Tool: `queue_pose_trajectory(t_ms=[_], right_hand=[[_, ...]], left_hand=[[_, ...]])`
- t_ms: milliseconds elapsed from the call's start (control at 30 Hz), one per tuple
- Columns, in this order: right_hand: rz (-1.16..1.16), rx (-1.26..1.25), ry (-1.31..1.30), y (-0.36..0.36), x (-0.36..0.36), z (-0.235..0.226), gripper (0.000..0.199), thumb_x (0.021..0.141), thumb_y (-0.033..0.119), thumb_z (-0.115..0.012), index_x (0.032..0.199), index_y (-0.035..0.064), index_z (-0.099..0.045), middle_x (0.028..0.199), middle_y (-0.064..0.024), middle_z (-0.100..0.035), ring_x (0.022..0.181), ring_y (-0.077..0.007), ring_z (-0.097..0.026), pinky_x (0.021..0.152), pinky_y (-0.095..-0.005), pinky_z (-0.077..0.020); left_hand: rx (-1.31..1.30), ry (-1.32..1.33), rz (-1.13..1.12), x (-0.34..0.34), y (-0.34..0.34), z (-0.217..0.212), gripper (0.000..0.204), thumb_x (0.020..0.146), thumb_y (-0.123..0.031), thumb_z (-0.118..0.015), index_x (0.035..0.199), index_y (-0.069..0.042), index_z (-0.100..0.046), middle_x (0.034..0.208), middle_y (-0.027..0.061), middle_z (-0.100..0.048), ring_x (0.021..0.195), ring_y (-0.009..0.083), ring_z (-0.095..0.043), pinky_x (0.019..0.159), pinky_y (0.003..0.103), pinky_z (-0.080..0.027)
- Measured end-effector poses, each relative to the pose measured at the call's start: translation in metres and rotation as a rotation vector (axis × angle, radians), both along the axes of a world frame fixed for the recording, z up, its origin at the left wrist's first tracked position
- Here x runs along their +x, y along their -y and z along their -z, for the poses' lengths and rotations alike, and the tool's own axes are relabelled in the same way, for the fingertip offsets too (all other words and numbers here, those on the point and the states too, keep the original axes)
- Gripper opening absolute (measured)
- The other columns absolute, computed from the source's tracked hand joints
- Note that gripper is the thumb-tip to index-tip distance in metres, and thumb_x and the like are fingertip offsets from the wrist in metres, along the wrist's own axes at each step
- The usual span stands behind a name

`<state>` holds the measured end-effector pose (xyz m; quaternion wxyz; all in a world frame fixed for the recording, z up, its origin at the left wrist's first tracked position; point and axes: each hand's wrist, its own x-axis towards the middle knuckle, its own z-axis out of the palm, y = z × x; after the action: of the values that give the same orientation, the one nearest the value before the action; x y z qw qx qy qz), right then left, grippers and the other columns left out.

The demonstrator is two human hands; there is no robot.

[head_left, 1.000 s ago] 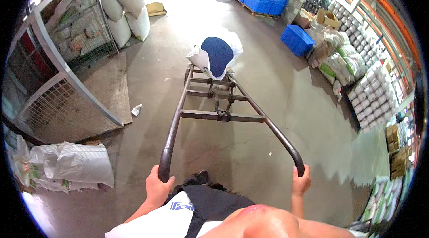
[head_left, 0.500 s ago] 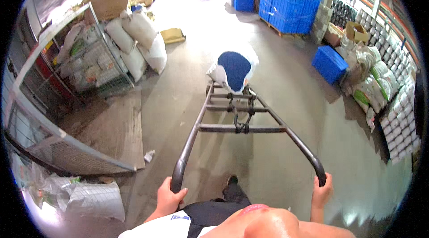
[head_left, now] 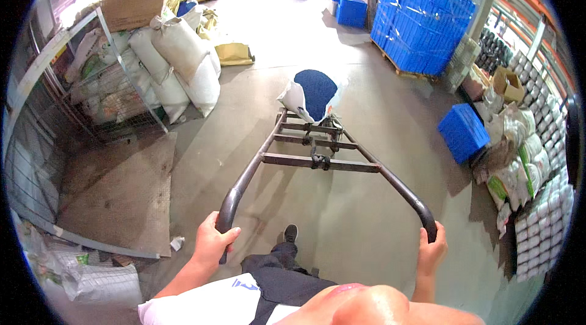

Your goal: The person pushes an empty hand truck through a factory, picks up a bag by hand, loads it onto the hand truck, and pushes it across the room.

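Observation:
A dark metal hand truck [head_left: 320, 162] stretches out ahead of me, tilted back toward my body. Its left handle is wrapped by my left hand [head_left: 213, 241], and its right handle by my right hand [head_left: 431, 247]. At the far end rides a white sack [head_left: 293, 98], its mouth gaping to show dark blue granules [head_left: 317, 90]. Black cord [head_left: 318, 159] is tied around the crossbars. The truck's wheels and lower plate are hidden.
On the left, white sacks [head_left: 189, 59] lean by a wire-mesh cage [head_left: 125, 72]. A yellow sack [head_left: 235, 54] lies beyond. Wrapped blue crates [head_left: 421, 20] stand on a pallet ahead right. A blue bin [head_left: 464, 133] and stacked bags [head_left: 510, 172] line the right side.
The hand truck and I have advanced along the floor; the side stacks appear nearer. My forward foot now shows farther left. Both hands keep their hold.

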<state>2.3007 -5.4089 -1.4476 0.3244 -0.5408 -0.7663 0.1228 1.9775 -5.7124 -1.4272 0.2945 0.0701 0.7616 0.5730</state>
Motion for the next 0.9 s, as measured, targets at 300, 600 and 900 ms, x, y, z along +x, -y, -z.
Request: queue_pose_trajectory(t_ms=[300, 600, 900], right_hand=[[0.081, 0.005, 0.057, -0.130, -0.109, 0.044, 0.033, 0.074, 0.014, -0.067, 0.104, 0.0036, -0.058, 0.095, -0.0160, -0.063, 0.084, -0.0333, -0.062, 0.073, -0.0406, -0.0487], [0.019, 0.005, 0.019, -0.276, -0.248, 0.031, 0.034, 0.075, 0.014, -0.068, 0.106, 0.0035, -0.059, 0.096, -0.0156, -0.065, 0.084, -0.0326, -0.064, 0.074, -0.0388, -0.0495], [-0.045, 0.027, -0.027, -0.412, -0.387, 0.056, 0.041, 0.072, 0.012, -0.070, 0.110, 0.0061, -0.056, 0.097, -0.0158, -0.064, 0.086, -0.0338, -0.064, 0.075, -0.0403, -0.0501]], left_hand=[[-0.169, -0.068, -0.008, -0.099, -0.122, 0.036, 0.027, 0.072, -0.006, -0.070, 0.091, 0.001, -0.051, 0.063, 0.0035, -0.053, 0.047, 0.0115, -0.053, 0.042, 0.028, -0.042], [0.023, 0.011, -0.053, -0.224, -0.260, 0.032, 0.027, 0.074, -0.004, -0.069, 0.092, -0.002, -0.049, 0.065, 0.0005, -0.049, 0.046, 0.0088, -0.049, 0.042, 0.024, -0.041], [-0.095, -0.077, -0.109, -0.346, -0.380, 0.048, 0.021, 0.075, -0.005, -0.068, 0.087, 0.000, -0.051, 0.061, 0.0036, -0.053, 0.046, 0.0107, -0.051, 0.044, 0.026, -0.042]])
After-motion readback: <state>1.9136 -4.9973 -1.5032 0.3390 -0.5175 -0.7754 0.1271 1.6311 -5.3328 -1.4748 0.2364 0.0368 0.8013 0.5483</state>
